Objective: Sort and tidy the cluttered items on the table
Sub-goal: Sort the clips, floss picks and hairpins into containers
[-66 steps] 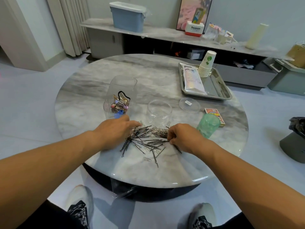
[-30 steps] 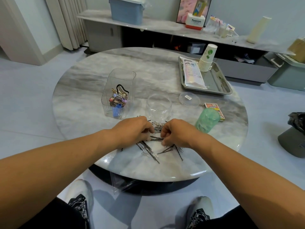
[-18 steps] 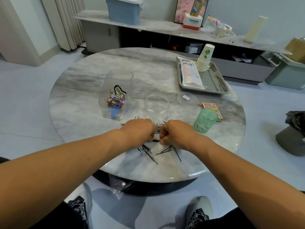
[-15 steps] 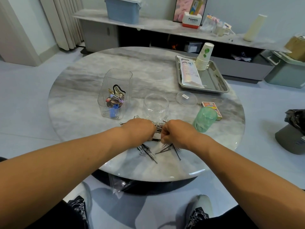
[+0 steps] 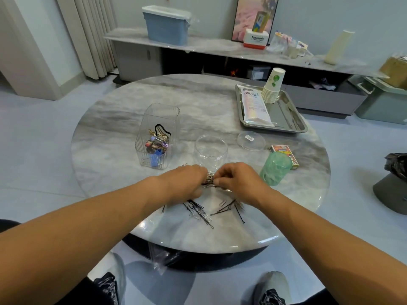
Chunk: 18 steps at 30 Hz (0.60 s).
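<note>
A bunch of black hairpins and silver paper clips [image 5: 210, 178] is squeezed between my two hands near the front of the round marble table [image 5: 123, 119]. My left hand [image 5: 185, 183] grips the bunch from the left, and my right hand [image 5: 237, 181] pinches it from the right. More loose hairpins and clips [image 5: 202, 213] lie scattered on the table just in front of my hands. An empty clear round jar [image 5: 210, 150] stands right behind the bunch. A clear square container [image 5: 158, 135] holding hair ties and clips stands to its left.
A green translucent cup [image 5: 275, 168] stands upside down right of my right hand, with a small card box [image 5: 285, 151] and a clear lid [image 5: 251, 140] behind it. A metal tray [image 5: 286, 119] with a packet and stacked paper cups sits at the back right.
My hands swept the spread-out pile of hairpins and clips inward from both sides and closed on a bunch, which now sits between them. Fewer pins lie loose on the table.
</note>
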Each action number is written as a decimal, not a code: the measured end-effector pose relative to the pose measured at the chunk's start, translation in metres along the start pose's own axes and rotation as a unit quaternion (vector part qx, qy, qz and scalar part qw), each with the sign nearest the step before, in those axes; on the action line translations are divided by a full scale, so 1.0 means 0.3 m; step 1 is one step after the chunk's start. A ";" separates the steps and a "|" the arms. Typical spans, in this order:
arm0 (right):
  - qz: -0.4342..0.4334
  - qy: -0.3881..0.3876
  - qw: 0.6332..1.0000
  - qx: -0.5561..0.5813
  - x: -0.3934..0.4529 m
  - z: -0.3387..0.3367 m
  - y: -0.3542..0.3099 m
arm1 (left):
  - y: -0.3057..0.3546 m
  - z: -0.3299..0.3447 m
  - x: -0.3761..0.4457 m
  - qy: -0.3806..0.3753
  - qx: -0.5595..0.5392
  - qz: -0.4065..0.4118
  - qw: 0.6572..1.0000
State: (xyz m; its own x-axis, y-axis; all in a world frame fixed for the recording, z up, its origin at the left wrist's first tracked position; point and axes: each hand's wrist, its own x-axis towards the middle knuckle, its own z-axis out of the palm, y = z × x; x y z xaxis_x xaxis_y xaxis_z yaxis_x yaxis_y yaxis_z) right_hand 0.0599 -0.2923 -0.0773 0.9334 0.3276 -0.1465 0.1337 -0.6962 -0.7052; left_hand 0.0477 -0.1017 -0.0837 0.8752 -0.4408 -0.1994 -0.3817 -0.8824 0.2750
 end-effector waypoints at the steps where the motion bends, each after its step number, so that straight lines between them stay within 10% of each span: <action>1: 0.021 0.031 0.995 0.090 0.003 -0.004 -0.007 | -0.005 -0.015 -0.003 0.024 -0.042 -0.012 0.999; 6: 0.073 0.090 0.949 0.292 0.016 -0.005 -0.043 | 0.001 -0.044 -0.015 0.072 -0.198 -0.058 0.976; 18: -0.005 0.188 0.966 0.178 0.009 0.018 -0.071 | 0.010 -0.039 0.000 0.086 -0.480 -0.089 0.868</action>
State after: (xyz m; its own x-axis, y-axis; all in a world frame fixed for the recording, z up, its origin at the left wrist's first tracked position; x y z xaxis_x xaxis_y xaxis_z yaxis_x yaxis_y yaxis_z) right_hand 0.0577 -0.2731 -0.0666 0.9965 0.0318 0.0772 0.0834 -0.4080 -0.9091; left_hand 0.0501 -0.1025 -0.0718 0.9579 -0.2072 -0.1989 0.1162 -0.3537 0.9281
